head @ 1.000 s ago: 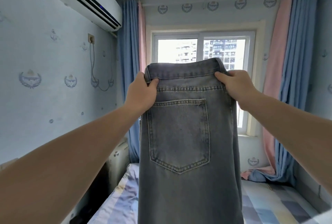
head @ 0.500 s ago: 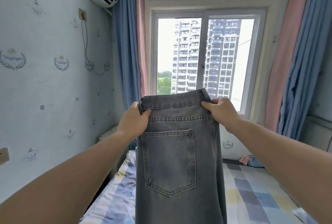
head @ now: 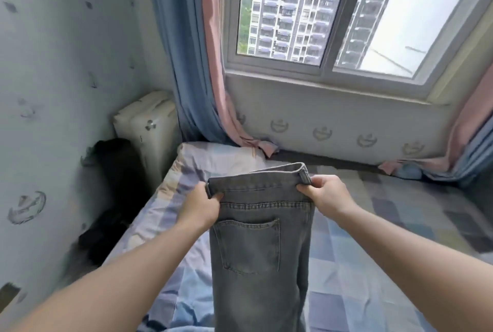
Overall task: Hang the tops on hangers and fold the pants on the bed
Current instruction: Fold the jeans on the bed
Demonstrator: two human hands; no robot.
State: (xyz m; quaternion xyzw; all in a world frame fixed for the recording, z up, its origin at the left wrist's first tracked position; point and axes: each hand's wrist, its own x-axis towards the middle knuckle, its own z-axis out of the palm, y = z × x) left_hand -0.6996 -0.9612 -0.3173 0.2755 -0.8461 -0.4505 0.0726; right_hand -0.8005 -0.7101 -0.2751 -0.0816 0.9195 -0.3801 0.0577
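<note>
Grey jeans held up by the waistband in both hands, over the bed.

Head view: the left hand [head: 198, 207] pinches the left end of the waistband of the grey jeans [head: 258, 238], thumb on the near face and fingers curled behind it. The right hand [head: 324, 195] grips the right end, where the band is doubled over. The jeans hang between the two hands, folded lengthwise, with the back pocket facing the camera just below and to the right of the left hand. The legs run out of the bottom of the frame. The bed [head: 373, 238], in a checked sheet, lies under both hands. Beyond the hands is the window [head: 320, 11]. Beyond the left hand hangs a blue and pink curtain [head: 186, 65], its hem resting on the bed's far corner. Further left of that hand, a white padded block [head: 149, 123] leans at the wall.
</note>
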